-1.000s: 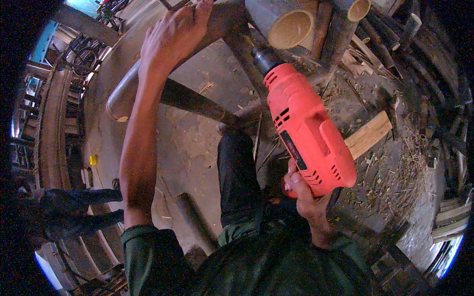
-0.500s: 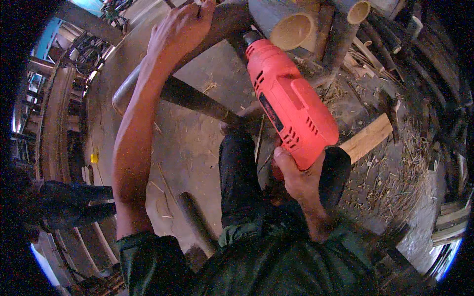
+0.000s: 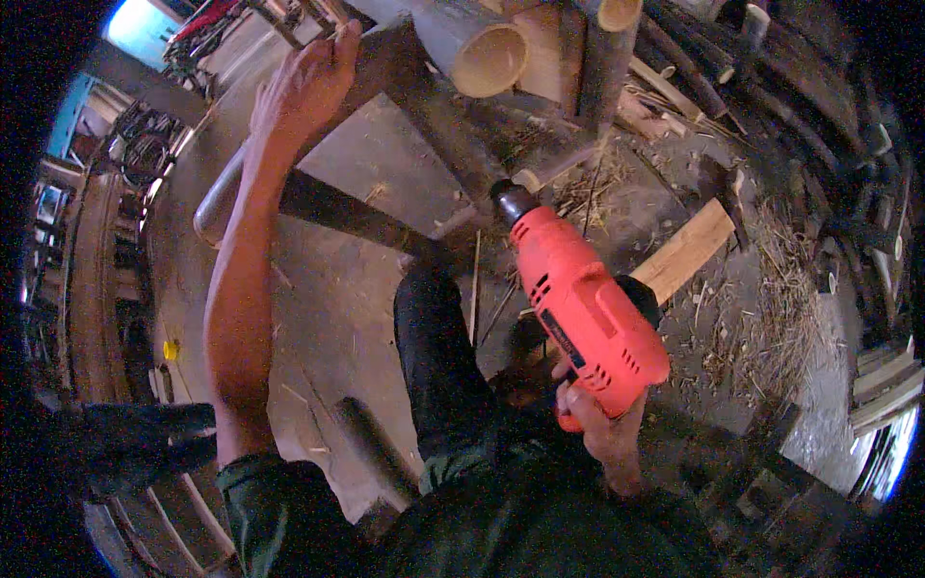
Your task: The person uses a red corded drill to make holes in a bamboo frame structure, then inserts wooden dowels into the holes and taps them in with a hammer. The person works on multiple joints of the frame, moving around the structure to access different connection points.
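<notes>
— One orange power drill (image 3: 578,308) is sitting low at centre-right, chuck aimed at the dark log (image 3: 434,125). Who's gripping it?
— Right hand (image 3: 602,424) is wrapping its handle tight; left hand (image 3: 308,82) is clasping the log's far end, likely steadying it above the littered floor (image 3: 356,289).
</notes>
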Demonstrator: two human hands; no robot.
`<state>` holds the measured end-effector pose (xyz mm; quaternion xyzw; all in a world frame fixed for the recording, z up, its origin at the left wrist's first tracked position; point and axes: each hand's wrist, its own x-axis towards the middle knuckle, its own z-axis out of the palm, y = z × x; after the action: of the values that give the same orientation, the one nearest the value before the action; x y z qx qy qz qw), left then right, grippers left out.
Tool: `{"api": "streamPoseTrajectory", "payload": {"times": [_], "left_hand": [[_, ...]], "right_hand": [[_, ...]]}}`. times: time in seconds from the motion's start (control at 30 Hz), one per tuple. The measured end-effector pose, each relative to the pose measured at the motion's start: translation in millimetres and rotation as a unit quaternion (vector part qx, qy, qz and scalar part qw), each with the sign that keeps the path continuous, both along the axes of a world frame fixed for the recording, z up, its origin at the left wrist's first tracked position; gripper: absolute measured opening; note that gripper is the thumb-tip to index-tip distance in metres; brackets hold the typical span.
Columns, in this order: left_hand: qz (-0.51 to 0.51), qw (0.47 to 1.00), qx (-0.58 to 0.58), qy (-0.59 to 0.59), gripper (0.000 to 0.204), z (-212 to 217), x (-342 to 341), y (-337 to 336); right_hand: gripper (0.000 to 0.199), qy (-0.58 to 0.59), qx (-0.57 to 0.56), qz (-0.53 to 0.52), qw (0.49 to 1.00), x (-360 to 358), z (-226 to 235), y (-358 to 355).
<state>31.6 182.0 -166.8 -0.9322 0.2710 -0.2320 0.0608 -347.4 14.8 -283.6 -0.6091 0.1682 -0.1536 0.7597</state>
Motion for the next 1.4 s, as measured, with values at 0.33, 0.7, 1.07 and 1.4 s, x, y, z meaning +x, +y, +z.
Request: {"api": "streamPoseTrajectory", "payload": {"times": [0.33,0.7,1.07,1.4], "left_hand": [[0.014,0.998,0.059,-0.021,0.045,22.7,-48.1,-38.1],[0.175,0.967,-0.068,0.172,0.041,14.0,-5.6,-13.5],[0.071,0.954,-0.034,0.288,0.056,42.9,-32.8,-29.0],[-0.005,0.844,-0.191,0.502,0.033,70.2,-216.7,141.5]], "right_hand": [[0.028,0.077,-0.051,-0.285,0.954,22.2,-111.3,-47.3],[0.019,0.213,0.262,-0.416,0.844,15.8,-81.7,-17.4],[0.017,0.223,0.284,-0.315,0.878,-37.5,29.0,1.2],[0.027,0.295,-0.228,-0.313,0.873,4.4,203.8,-193.3]]}}
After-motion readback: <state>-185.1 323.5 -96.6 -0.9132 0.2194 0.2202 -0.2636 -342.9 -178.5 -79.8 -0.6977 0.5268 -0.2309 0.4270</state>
